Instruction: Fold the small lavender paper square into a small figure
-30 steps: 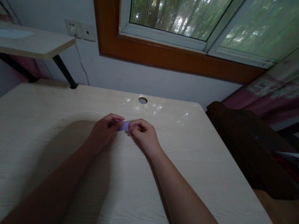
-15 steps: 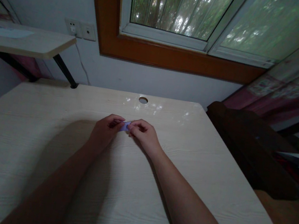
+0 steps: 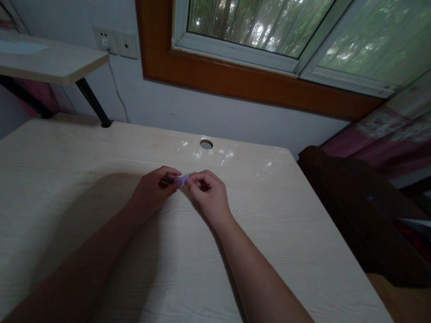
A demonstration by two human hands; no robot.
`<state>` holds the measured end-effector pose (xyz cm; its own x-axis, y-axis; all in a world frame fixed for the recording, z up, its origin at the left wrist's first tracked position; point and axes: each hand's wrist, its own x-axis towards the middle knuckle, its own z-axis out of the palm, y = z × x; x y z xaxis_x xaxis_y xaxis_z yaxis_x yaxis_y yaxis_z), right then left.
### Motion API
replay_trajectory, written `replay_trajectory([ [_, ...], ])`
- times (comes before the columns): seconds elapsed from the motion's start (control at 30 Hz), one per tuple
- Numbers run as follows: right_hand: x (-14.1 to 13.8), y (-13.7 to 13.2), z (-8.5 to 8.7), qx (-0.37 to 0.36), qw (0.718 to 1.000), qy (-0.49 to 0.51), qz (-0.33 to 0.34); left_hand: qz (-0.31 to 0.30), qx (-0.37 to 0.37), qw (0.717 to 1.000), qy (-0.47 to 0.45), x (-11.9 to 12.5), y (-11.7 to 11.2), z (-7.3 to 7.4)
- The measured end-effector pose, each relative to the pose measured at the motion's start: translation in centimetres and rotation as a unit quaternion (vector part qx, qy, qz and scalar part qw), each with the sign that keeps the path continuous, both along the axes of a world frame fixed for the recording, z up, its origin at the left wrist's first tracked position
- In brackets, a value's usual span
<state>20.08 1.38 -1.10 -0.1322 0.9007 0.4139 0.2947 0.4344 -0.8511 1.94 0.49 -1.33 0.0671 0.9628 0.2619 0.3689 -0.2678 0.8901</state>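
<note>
A small purple piece of paper is pinched between both hands over the middle of a pale wooden desk. My left hand grips its left end with curled fingers. My right hand grips its right end, fingers also curled. The hands nearly touch, so only a sliver of the paper shows between the fingertips. Both forearms reach in from the bottom edge.
A round cable hole sits near the desk's far edge. A raised shelf stands at the back left under wall sockets. A dark wooden piece of furniture stands close to the right, and a window is ahead.
The two hands have drawn closer together, and less of the purple paper shows between them than a second ago.
</note>
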Motion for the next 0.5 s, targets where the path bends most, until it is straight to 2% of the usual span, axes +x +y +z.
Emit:
replay_trajectory([
  [0.2, -0.13, -0.53, 0.69, 0.038, 0.999, -0.022, 0.012, 0.0, -0.003, 1.0, -0.013, 0.09, -0.28, 0.42],
  [0.5, -0.03, -0.65, 0.71, 0.08, 0.996, -0.037, 0.029, -0.015, 0.0, 1.0, -0.01, 0.03, -0.25, -0.05],
])
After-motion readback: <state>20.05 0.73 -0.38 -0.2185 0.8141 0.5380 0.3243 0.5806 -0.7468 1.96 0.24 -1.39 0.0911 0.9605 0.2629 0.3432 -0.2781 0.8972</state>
